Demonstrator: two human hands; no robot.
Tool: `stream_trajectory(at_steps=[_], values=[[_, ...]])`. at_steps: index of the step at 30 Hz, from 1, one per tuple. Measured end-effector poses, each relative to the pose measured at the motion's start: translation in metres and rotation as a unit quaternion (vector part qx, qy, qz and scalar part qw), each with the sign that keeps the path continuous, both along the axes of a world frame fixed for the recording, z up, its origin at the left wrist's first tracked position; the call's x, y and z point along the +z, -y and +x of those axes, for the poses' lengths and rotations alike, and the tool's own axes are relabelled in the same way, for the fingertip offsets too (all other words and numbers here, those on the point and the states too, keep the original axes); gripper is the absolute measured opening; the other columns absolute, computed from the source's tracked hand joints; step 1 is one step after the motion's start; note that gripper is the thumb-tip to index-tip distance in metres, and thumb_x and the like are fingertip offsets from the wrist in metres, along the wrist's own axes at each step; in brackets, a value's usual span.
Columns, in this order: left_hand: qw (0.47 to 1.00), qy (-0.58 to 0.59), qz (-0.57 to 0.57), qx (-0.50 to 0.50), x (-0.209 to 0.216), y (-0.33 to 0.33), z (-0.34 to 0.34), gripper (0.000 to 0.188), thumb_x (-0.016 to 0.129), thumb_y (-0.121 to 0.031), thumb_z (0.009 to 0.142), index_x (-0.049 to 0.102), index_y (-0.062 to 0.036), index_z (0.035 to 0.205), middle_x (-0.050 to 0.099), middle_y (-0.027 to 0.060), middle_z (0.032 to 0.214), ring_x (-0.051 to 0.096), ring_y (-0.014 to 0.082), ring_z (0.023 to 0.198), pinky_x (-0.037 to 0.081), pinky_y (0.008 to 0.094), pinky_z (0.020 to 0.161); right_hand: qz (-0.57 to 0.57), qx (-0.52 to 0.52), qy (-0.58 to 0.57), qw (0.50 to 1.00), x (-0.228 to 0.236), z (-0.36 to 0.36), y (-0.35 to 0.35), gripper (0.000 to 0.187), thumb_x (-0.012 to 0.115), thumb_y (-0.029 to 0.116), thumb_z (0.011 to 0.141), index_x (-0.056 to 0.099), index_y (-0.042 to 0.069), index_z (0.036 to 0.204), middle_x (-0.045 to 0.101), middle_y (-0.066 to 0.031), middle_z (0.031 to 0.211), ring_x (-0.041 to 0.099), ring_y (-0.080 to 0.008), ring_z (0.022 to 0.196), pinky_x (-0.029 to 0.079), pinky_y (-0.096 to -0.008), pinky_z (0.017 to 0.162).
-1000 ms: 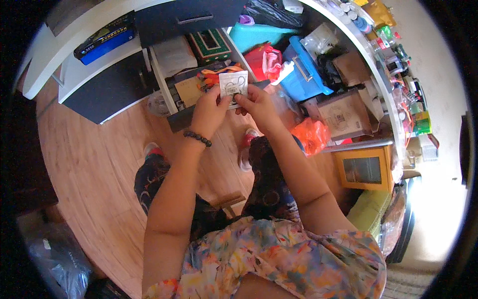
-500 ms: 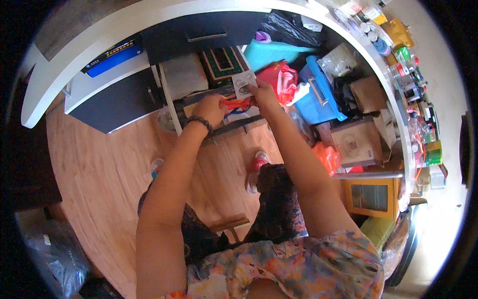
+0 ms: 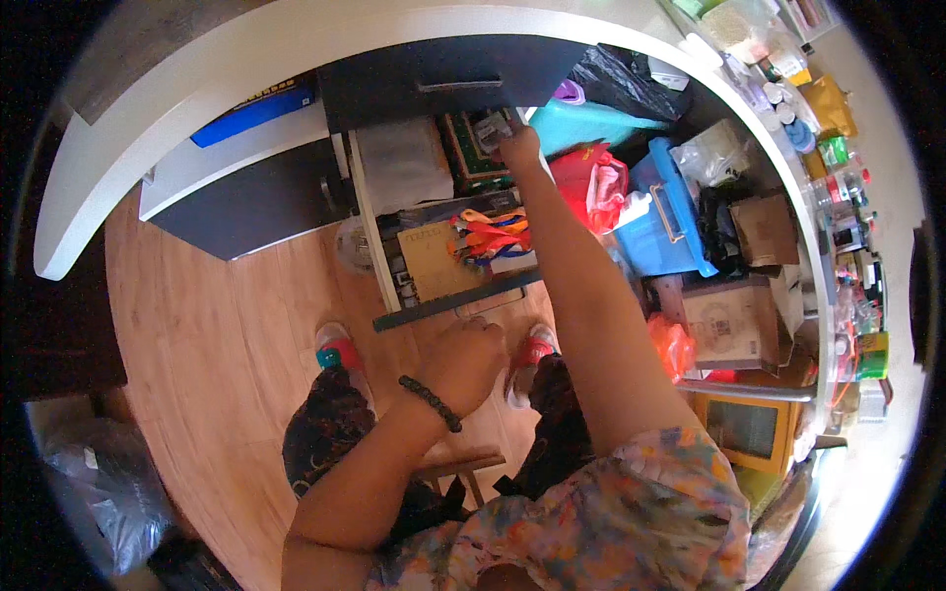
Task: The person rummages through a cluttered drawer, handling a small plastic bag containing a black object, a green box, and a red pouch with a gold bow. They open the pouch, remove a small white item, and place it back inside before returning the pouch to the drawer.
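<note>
At the far right part of the open drawer (image 3: 386,271), my right hand (image 3: 519,148) pinches a small pale card or packet (image 3: 491,130) above a green patterned box (image 3: 461,163). Its printed face is blurred here. My left hand (image 3: 469,360), with a dark beaded bracelet on the wrist, is in front of the drawer with its fingers curled in; nothing shows in it. Orange, red and blue lanyards (image 3: 493,236) lie in the drawer on a tan notebook (image 3: 431,258). Behind the notebook is a whitish flat packet (image 3: 399,163).
A shut dark drawer (image 3: 453,79) sits above the open one, with a cabinet door (image 3: 251,202) to its left. To the right are a red bag (image 3: 591,182), a blue lidded bin (image 3: 660,212) and a cardboard box (image 3: 729,320). Bottles line the white tabletop (image 3: 788,167).
The lanyards have left my left hand and lie in the drawer. That hand has drawn back toward me. My right hand has carried the card farther back, over the green box.
</note>
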State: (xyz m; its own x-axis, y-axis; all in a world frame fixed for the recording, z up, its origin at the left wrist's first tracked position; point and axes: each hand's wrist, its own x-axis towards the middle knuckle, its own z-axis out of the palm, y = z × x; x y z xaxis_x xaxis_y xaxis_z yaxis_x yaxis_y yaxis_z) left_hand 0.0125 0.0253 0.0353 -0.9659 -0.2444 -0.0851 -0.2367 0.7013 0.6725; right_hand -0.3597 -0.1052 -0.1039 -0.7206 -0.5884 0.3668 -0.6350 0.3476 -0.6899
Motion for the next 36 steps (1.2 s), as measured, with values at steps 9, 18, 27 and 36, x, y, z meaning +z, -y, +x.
stream_trajectory(at_steps=[9, 18, 27, 36], values=[[0.999, -0.029, 0.023, -0.032, 0.017, -0.012, 0.012, 0.021, 0.057, -0.016, 0.081, 0.054, 0.0002, 0.093, 0.058, 0.0188, 0.089, 0.056, 0.036, 0.085, 0.046, 0.0444, 0.072, 0.044, 0.026, 0.023, 0.998, 0.007, 0.025, 0.032, 0.034, 0.062, 0.011, 0.066, 0.063, -0.002, 0.098, 0.064, -0.0208, 0.085, 0.063, -0.0306, 0.077, 0.049, -0.0375, 0.07], [0.995, -0.049, 0.024, -0.081, 0.03, -0.002, 0.018, 0.03, 0.063, -0.013, 0.074, 0.05, 0.0018, 0.097, 0.056, 0.0186, 0.091, 0.055, 0.0348, 0.088, 0.047, 0.0434, 0.074, 0.474, 0.235, -0.282, 0.8, -0.007, -0.027, 0.049, 0.024, 0.053, 0.005, 0.066, 0.064, -0.005, 0.085, 0.062, -0.0243, 0.093, 0.06, -0.0362, 0.09, 0.048, -0.0392, 0.077], [0.996, -0.013, 0.033, -0.085, 0.028, -0.003, 0.022, 0.036, 0.063, -0.013, 0.073, 0.049, 0.0024, 0.102, 0.054, 0.0181, 0.094, 0.054, 0.0346, 0.089, 0.047, 0.0428, 0.075, 0.424, 0.251, -0.198, 0.848, 0.007, 0.009, 0.066, 0.025, 0.051, 0.006, 0.069, 0.062, -0.005, 0.088, 0.061, -0.0249, 0.095, 0.059, -0.0358, 0.092, 0.047, -0.0398, 0.079], [0.994, -0.011, 0.046, -0.101, 0.027, -0.007, 0.018, 0.038, 0.06, -0.014, 0.076, 0.047, 0.0022, 0.108, 0.054, 0.0182, 0.098, 0.054, 0.0347, 0.093, 0.046, 0.0415, 0.078, 0.408, 0.249, -0.186, 0.858, 0.018, 0.014, 0.059, 0.028, 0.049, 0.008, 0.07, 0.06, -0.005, 0.092, 0.06, -0.0256, 0.097, 0.058, -0.0358, 0.094, 0.046, -0.0404, 0.082]])
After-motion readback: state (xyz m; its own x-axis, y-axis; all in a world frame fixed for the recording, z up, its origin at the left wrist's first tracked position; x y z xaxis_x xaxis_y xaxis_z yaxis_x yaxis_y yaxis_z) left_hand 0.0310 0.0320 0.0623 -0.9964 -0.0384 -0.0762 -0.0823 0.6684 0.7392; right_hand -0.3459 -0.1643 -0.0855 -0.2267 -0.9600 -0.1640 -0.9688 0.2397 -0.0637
